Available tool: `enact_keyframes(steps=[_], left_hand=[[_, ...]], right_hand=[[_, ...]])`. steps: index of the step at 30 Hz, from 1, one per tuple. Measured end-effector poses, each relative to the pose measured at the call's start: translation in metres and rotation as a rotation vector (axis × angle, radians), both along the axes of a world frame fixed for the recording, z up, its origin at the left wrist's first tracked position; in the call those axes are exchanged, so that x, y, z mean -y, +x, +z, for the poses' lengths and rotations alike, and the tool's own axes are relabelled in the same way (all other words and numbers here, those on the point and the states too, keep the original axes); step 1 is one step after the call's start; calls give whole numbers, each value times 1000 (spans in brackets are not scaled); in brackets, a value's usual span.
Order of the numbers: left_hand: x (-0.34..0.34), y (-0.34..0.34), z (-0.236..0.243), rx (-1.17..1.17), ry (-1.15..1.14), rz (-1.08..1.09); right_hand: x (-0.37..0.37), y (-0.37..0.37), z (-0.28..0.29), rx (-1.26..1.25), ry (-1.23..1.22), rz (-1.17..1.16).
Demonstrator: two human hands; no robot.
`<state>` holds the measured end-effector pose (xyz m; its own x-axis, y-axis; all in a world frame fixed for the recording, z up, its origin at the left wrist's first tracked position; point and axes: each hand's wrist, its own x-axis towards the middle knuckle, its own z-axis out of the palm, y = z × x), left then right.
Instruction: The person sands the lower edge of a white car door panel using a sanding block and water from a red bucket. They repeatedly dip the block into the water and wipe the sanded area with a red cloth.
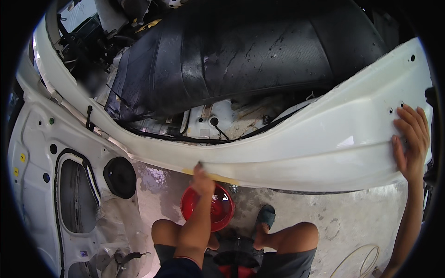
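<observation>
A white car body sill [287, 169] curves across the view below the door opening. My left hand [202, 180] is at its outer edge, near a yellowish strip [222, 178] on the lower rim. Its fingers are closed and slightly blurred, with a small dark bit showing at their tips; what they grip is hidden. Far to the right, my right hand [411, 143] rests on the white panel, fingers stretched and thumb apart, just below small holes. Under my left wrist stands a red bucket [185, 208] with liquid in it.
An open white car door [32, 134] with its inner side bare stands at left. Inside the car lies a wet black seat [259, 51]. A pale hose [354, 250] loops on the wet concrete floor [306, 208]. My legs straddle the space beside the bucket.
</observation>
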<state>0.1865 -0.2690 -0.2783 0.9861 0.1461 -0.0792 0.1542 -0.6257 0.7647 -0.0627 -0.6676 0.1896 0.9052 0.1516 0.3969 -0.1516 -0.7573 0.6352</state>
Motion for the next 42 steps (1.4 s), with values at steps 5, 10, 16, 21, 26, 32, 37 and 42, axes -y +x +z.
enact_keyframes(steps=[5, 10, 16, 21, 26, 32, 37, 42], left_hand=[[-76, -67, -108, -234, 377, -54], [-94, -125, -217, -407, 576, -543], [-87, -90, -181, -597, -177, 233], [-7, -51, -25, 391, -402, 153], [74, -43, 57, 532, -140, -382], [67, -29, 51, 191, -297, -101], [64, -18, 41, 207, 64, -262], [63, -21, 43, 227, 73, -277]], right_hand=[[6, -7, 5, -23, -55, 12], [8, -9, 10, -73, -150, -6], [-3, -4, 10, -38, 3, -8], [-13, 5, 4, 45, 78, 37], [-19, 11, 3, 82, 87, 85], [-19, 12, 4, 80, 122, 64], [-16, 11, 2, 80, 82, 62], [-13, 10, 2, 59, 54, 63]])
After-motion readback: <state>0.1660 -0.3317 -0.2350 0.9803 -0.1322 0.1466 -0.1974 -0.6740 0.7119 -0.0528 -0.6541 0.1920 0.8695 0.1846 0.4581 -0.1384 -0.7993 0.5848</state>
